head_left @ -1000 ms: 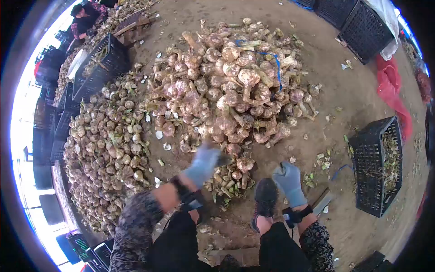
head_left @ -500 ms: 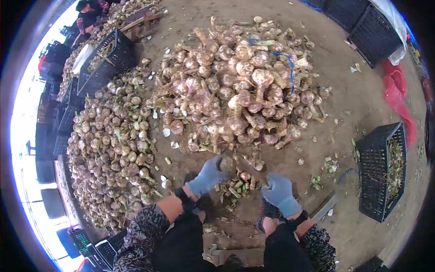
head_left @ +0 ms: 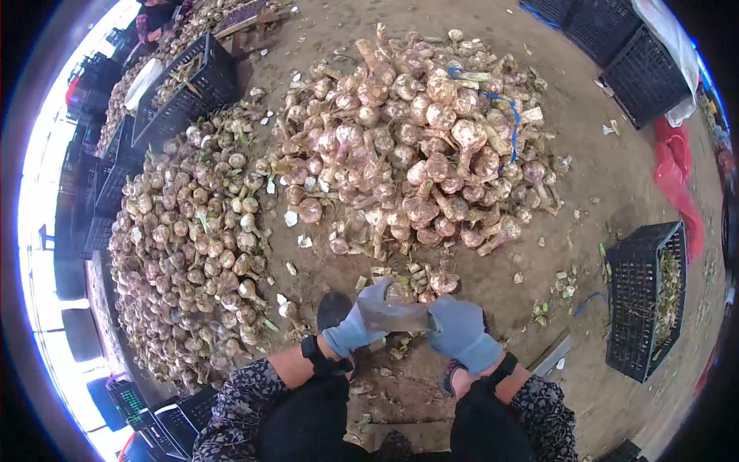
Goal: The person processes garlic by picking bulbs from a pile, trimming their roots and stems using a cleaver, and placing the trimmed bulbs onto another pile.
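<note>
Blue-gloved left grip (head_left: pixel 356 326) clasps a garlic bulb (head_left: pixel 399 292), right grip (head_left: pixel 466 334) a blade (head_left: pixel 391 315); trimmed bulbs (head_left: pixel 188 254) lie toward the left edge of the floor (head_left: pixel 585 173), the stemmed heap (head_left: pixel 431 146) remains.

Garlic pile (head_left: pixel 439 165) blocks the way ahead; rightward, floor (head_left: pixel 531 258) lies mostly open.

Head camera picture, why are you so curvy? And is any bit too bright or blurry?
In the head view, straight things bend like in a fishbowl, with black corners; in the head view, the left edge glares white; in the head view, the big garlic pile looks fairly clear, but the blade by the right hand looks softer.
</note>
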